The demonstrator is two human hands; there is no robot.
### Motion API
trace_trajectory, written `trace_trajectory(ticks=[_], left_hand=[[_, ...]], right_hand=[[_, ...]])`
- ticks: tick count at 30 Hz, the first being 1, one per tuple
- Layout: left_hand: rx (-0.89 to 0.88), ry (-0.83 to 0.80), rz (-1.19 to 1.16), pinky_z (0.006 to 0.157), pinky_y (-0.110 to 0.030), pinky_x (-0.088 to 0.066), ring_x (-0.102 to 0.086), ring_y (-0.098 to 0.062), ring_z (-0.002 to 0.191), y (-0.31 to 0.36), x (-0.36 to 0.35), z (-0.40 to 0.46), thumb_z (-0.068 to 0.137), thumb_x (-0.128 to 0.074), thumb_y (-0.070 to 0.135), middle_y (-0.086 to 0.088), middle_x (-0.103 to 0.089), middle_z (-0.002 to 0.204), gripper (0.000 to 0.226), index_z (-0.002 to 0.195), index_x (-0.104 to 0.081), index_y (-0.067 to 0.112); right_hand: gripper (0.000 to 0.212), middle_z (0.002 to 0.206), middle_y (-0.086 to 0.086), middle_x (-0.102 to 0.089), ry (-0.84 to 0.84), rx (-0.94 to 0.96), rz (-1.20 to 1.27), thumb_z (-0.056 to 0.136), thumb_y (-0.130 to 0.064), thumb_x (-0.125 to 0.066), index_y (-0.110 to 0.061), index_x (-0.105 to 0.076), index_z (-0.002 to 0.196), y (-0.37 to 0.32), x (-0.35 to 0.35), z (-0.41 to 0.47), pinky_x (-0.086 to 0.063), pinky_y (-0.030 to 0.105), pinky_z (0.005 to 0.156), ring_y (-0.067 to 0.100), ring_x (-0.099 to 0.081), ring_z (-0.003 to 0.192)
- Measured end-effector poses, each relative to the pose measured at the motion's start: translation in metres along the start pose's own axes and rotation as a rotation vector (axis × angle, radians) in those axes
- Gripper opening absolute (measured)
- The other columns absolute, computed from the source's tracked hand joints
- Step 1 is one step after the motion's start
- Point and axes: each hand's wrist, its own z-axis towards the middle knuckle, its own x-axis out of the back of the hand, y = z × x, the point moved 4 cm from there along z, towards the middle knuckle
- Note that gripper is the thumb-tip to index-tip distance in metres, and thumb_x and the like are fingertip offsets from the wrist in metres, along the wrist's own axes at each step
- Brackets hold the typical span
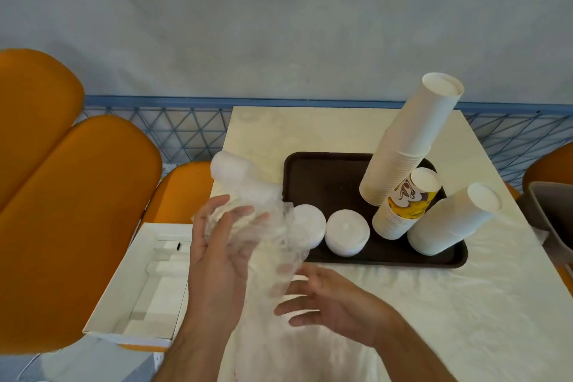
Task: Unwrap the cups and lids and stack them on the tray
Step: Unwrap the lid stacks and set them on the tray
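A dark brown tray (325,183) lies on the cream table. On it stand a tall leaning stack of white cups (409,139), a shorter stack with a yellow printed cup (406,201), a third white cup stack (452,220) and two low piles of white lids (347,231). Over the table's left edge, my left hand (217,245) grips a sleeve of white lids (238,180) in crinkled clear plastic wrap (279,251). My right hand (328,301) is below it, fingers spread against the loose wrap, blurred.
An open white cardboard box (145,282) sits on an orange seat (77,226) to the left. A blue wire fence (186,130) runs behind the table. A grey bin (552,217) stands at the right edge.
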Motion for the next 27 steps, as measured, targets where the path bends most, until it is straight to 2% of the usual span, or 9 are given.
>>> trace_trajectory(ticks=[4,8,10,13,16,18,20,23,27], left_hand=[[-0.032,0.008,0.0,0.075,-0.029,-0.058,-0.071,-0.023,0.103,-0.002,-0.003,-0.004,0.097,-0.059,0.011,-0.002,-0.072,0.112,0.026,0.114,-0.059,0.031],[-0.083,-0.005,0.092,0.092,-0.037,-0.052,-0.064,-0.031,0.113,-0.003,0.005,-0.004,0.097,-0.057,0.006,-0.007,-0.068,0.111,0.024,0.096,-0.066,0.028],[-0.08,-0.017,0.168,0.09,-0.036,-0.053,-0.063,-0.032,0.111,-0.005,0.012,-0.004,0.093,-0.058,0.0,-0.006,-0.067,0.107,0.026,0.088,-0.069,0.022],[-0.026,-0.022,0.308,0.087,-0.041,-0.055,-0.066,-0.032,0.106,-0.007,0.024,-0.003,0.092,-0.054,-0.006,0.0,-0.071,0.099,0.034,0.079,-0.072,0.02],[0.141,-0.115,0.416,0.086,-0.045,-0.054,-0.068,-0.034,0.101,-0.007,0.026,-0.004,0.087,-0.065,0.028,-0.003,-0.074,0.095,0.014,0.079,-0.074,0.023],[0.301,-0.223,0.486,0.086,-0.04,-0.054,-0.071,-0.024,0.096,-0.01,0.021,-0.008,0.073,-0.062,0.06,0.002,-0.076,0.096,0.041,0.087,-0.076,0.024],[0.363,-0.323,0.563,0.084,-0.036,-0.054,-0.073,-0.017,0.086,-0.013,0.01,-0.01,0.062,-0.057,0.07,0.004,-0.076,0.091,0.057,0.086,-0.077,0.022],[0.311,-0.314,0.611,0.076,-0.034,-0.053,-0.066,-0.018,0.073,-0.013,-0.001,-0.009,0.071,-0.07,0.057,-0.004,-0.07,0.074,0.043,0.074,-0.074,0.014],[0.216,-0.192,0.526,0.072,-0.034,-0.05,-0.061,-0.019,0.071,-0.011,0.001,-0.006,0.088,-0.067,0.027,-0.016,-0.066,0.075,0.025,0.078,-0.071,0.005]], right_hand=[[0.048,0.134,0.02,-0.063,0.031,0.158,0.114,0.091,-0.028,-0.074,-0.005,-0.056,0.128,-0.011,-0.031,0.008,-0.047,0.044,0.097,0.039,-0.062,0.117],[0.011,0.103,0.012,-0.071,0.244,0.302,0.252,0.093,-0.017,-0.069,-0.009,-0.064,0.099,-0.033,-0.036,0.008,-0.053,0.035,0.084,0.027,-0.071,0.094],[0.004,0.085,0.011,-0.067,0.306,0.366,0.216,0.091,-0.01,-0.067,-0.011,-0.063,0.091,-0.043,-0.032,0.003,-0.054,0.034,0.081,0.021,-0.069,0.079],[0.009,0.079,0.016,-0.061,0.357,0.451,0.135,0.087,-0.007,-0.067,-0.007,-0.065,0.095,-0.056,-0.026,-0.006,-0.056,0.027,0.071,0.017,-0.062,0.067],[0.024,0.09,0.019,-0.067,0.339,0.503,-0.036,0.083,-0.003,-0.069,-0.008,-0.061,0.105,-0.067,-0.025,-0.017,-0.052,0.023,0.062,0.015,-0.062,0.066],[0.034,0.099,0.017,-0.072,0.319,0.501,-0.198,0.086,0.004,-0.068,-0.011,-0.054,0.113,-0.072,-0.026,-0.022,-0.051,0.026,0.064,0.017,-0.061,0.069],[0.047,0.107,0.015,-0.073,0.298,0.499,-0.335,0.088,0.011,-0.067,-0.019,-0.048,0.119,-0.076,-0.03,-0.026,-0.051,0.028,0.065,0.021,-0.056,0.067],[0.06,0.124,0.011,-0.068,0.254,0.521,-0.429,0.09,0.016,-0.062,-0.038,-0.051,0.112,-0.081,-0.037,-0.032,-0.053,0.029,0.066,0.027,-0.051,0.065],[0.053,0.137,-0.006,-0.061,0.264,0.484,-0.638,0.095,0.013,-0.056,-0.028,-0.059,0.128,-0.084,-0.033,-0.042,-0.052,0.029,0.069,0.018,-0.06,0.063]])
